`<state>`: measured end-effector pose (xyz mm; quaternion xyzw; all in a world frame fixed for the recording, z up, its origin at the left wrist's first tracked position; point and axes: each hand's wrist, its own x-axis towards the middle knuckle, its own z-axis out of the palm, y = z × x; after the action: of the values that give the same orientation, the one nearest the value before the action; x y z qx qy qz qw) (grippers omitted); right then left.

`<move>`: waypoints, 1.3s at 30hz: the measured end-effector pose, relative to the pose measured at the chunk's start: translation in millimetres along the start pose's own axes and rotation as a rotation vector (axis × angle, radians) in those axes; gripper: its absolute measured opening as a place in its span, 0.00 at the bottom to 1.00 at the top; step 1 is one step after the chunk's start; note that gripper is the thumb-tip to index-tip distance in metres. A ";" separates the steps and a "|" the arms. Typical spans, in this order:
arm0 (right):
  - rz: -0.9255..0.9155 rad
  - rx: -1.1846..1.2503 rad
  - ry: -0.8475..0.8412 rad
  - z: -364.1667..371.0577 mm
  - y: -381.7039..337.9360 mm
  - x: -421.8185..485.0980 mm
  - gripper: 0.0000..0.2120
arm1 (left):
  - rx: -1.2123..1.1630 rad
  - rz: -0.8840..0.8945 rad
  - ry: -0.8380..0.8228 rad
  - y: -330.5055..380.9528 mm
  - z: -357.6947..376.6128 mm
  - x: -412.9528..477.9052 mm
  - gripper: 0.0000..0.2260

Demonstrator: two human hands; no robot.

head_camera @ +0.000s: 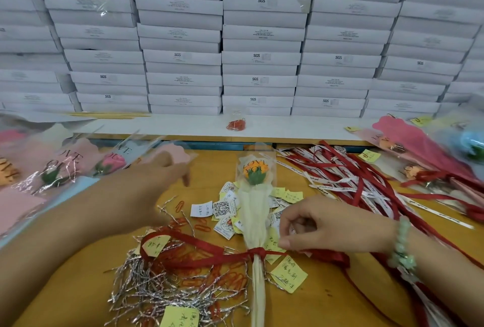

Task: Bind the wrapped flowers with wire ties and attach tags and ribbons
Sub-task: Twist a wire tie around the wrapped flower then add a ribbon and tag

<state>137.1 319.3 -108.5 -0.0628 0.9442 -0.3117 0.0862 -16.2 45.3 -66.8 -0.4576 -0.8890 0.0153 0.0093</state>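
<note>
The wrapped flower lay lengthwise at the middle of the tabletop, orange bloom away from the person, with a red ribbon knotted round its stem. The right hand had thumb and fingers curled and pinching that ribbon just right of the knot. The left hand was well apart from it, reaching toward the pink wrapped flowers at the left; it was blurred, but its fingers looked loose and empty. With only one hand on the ribbon, the knot would probably slacken or slide down the stem, and a sideways tug could roll the light flower onto the clutter. The ribbon's free loop lay over a heap of silver wire ties and red paper clips, so it might snag and drag them along. Yellow tags and QR tags crowded both sides of the stem. A tangle of loose ribbons lay to the right, and stacked white boxes walled the back.
</note>
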 end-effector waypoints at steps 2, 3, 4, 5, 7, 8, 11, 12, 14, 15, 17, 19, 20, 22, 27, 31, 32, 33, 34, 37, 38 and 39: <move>-0.040 -0.036 -0.005 6.0 -2.4 1.8 0.11 | -0.153 0.180 0.075 22.0 7.1 3.5 0.15; -0.058 -0.053 -0.009 8.4 -3.5 2.6 0.10 | -0.247 0.241 0.063 34.4 10.4 3.8 0.10; -0.077 -0.063 -0.014 10.1 -4.2 3.3 0.09 | -0.288 0.285 0.054 43.9 16.7 5.7 0.10; -0.092 -0.065 -0.020 11.2 -4.9 3.8 0.07 | -0.299 0.322 0.045 51.8 24.7 7.0 0.12; -0.106 -0.057 -0.027 11.7 -6.6 3.6 0.06 | -0.268 0.365 0.047 60.6 40.9 9.2 0.14; -0.110 -0.056 -0.026 11.6 -7.2 3.2 0.05 | -0.261 0.370 0.052 62.6 46.5 9.8 0.13; -0.118 -0.066 -0.019 12.8 -8.7 2.7 0.05 | -0.261 0.352 0.063 62.9 51.5 11.4 0.10; -0.118 -0.066 -0.017 13.5 -9.3 2.8 0.05 | -0.266 0.342 0.066 62.4 51.6 12.0 0.10; -0.112 -0.067 -0.012 14.4 -10.5 3.2 0.04 | -0.308 0.323 0.055 62.5 49.1 12.4 0.08; -0.105 -0.067 -0.009 14.6 -11.0 3.4 0.04 | -0.316 0.316 0.055 62.7 47.7 12.5 0.06; -0.090 -0.055 -0.005 14.7 -11.6 2.8 0.04 | -0.338 0.299 0.057 61.7 47.0 12.8 0.04; -0.083 -0.041 0.000 15.2 -12.4 2.5 0.05 | -0.342 0.294 0.059 60.6 47.4 12.9 0.04; -0.082 -0.038 0.004 15.6 -12.8 2.5 0.05 | -0.326 0.294 0.061 60.0 47.7 13.0 0.04; -0.081 -0.041 0.013 16.0 -13.3 2.9 0.05 | -0.295 0.279 0.061 59.4 46.4 13.2 0.04; -0.084 -0.035 0.012 16.5 -14.1 2.4 0.06 | -0.410 0.183 0.070 56.6 37.3 13.8 0.05; -0.084 -0.032 0.008 16.4 -14.5 2.7 0.05 | -0.548 0.132 0.054 56.4 29.1 12.2 0.05; -0.082 -0.029 0.007 16.5 -14.4 2.6 0.05 | -0.514 0.119 0.045 55.8 28.5 11.5 0.06; -0.081 -0.026 0.007 16.5 -14.2 2.6 0.05 | -0.453 0.107 0.040 55.1 28.5 10.7 0.08; -0.080 -0.025 0.007 16.4 -14.2 2.3 0.05 | -0.393 0.092 0.044 54.0 28.8 10.4 0.09; -0.084 -0.023 0.003 16.1 -15.1 1.9 0.05 | -0.393 0.041 0.055 52.7 28.7 10.4 0.17; -0.084 -0.022 0.003 16.1 -15.3 1.7 0.05 | -0.466 0.033 0.046 53.3 27.1 10.7 0.19; -0.083 -0.023 0.004 16.2 -15.6 1.6 0.05 | -0.573 0.030 0.032 54.7 25.0 10.8 0.20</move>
<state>139.8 297.2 -112.2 -0.1025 0.9444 -0.3043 0.0707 21.2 85.4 -93.7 -0.4547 -0.8500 -0.2438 -0.1066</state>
